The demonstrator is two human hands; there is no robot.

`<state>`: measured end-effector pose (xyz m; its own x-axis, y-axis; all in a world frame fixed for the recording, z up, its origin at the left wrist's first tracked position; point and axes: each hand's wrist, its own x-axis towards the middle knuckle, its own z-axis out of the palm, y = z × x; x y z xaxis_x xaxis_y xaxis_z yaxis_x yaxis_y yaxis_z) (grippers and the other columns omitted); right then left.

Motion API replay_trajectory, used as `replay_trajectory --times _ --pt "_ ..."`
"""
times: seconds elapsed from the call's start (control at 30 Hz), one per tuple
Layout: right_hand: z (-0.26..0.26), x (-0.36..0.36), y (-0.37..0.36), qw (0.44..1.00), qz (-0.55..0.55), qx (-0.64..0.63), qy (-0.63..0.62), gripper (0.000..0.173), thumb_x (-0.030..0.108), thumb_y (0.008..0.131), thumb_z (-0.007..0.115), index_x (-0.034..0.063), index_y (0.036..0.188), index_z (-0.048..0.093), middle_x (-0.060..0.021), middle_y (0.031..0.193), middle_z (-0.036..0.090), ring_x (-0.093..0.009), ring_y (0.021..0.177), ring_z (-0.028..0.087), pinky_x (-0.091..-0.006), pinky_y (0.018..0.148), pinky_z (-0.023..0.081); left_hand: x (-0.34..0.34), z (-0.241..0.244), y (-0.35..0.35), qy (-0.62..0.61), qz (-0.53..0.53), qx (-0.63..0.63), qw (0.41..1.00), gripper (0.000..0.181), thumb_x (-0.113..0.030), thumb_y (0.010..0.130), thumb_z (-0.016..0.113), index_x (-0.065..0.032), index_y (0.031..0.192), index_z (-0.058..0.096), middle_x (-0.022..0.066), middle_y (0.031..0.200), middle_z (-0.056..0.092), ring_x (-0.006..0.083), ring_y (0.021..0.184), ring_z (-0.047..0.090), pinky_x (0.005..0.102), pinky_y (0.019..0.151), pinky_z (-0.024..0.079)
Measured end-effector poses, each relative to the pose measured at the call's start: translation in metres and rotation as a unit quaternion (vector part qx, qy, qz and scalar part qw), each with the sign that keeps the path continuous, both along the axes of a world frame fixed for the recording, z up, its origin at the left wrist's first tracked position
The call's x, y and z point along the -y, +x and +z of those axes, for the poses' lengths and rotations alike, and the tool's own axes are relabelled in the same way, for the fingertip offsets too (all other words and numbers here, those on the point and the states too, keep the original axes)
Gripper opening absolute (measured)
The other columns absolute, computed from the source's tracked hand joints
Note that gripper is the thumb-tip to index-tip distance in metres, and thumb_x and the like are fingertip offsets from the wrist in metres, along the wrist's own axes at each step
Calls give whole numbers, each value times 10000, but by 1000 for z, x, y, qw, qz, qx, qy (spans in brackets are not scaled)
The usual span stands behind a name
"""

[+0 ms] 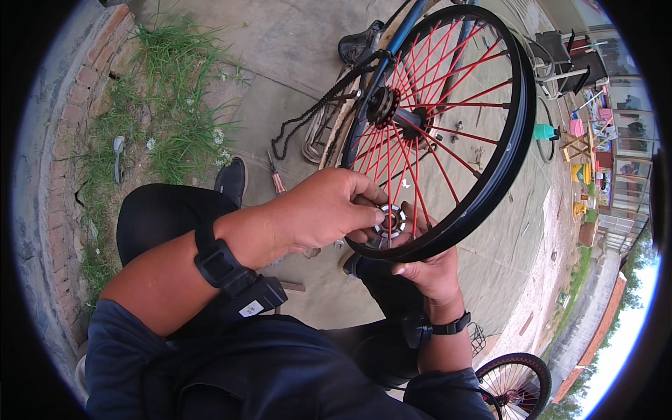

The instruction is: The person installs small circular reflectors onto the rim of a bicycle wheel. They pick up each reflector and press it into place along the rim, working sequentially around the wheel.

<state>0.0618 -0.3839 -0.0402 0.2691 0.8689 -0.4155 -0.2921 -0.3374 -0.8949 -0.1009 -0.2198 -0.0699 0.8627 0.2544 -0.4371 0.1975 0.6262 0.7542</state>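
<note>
A bicycle wheel with a bare black rim [520,121] and red spokes [455,107] stands tilted before me. At its near edge, my left hand [328,207] pinches a round, notched metal spoke wrench [401,216] between thumb and fingers. The wrench sits around a spoke close to the rim. My right hand [438,275] grips the rim from below, thumb on the near side, some fingers behind the spokes. In the wheel's middle is the hub [407,118], with a dark sprocket [382,105] on its left side.
Behind the wheel lies a blue bicycle frame [407,23] with a slack chain [283,126] and a saddle [354,47]. A screwdriver [277,181] rests on the concrete by my shoe [231,181]. Grass [173,100] grows left; chairs [580,68] and another bicycle wheel [517,386] are right.
</note>
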Motion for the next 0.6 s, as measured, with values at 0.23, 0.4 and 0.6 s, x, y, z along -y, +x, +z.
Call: replay_trajectory --times 0.23,0.4,0.6 --pt "-7 2 2 1000 13 8 21 1024 138 631 966 -133 1437 395 -68 932 664 -119 803 640 -231 716 507 -8 5 0 31 -5 -4 999 266 -82 949 655 72 1166 646 98 968 712 138 762 689 268 683 576" --pt "-6 1 3 1000 17 9 19 1021 150 629 968 -132 1432 405 -70 938 660 -118 794 633 -228 703 502 -9 6 0 20 -15 -8 1000 256 -68 966 640 49 1193 641 91 1013 715 132 817 695 259 727 578" --pt "-2 0 0 1000 5 5 2 1038 158 621 971 -126 1440 401 -62 914 657 -112 791 625 -222 694 492 -4 0 1 -7 17 6 1000 280 -77 936 669 87 1162 652 113 988 710 150 763 695 270 686 586"
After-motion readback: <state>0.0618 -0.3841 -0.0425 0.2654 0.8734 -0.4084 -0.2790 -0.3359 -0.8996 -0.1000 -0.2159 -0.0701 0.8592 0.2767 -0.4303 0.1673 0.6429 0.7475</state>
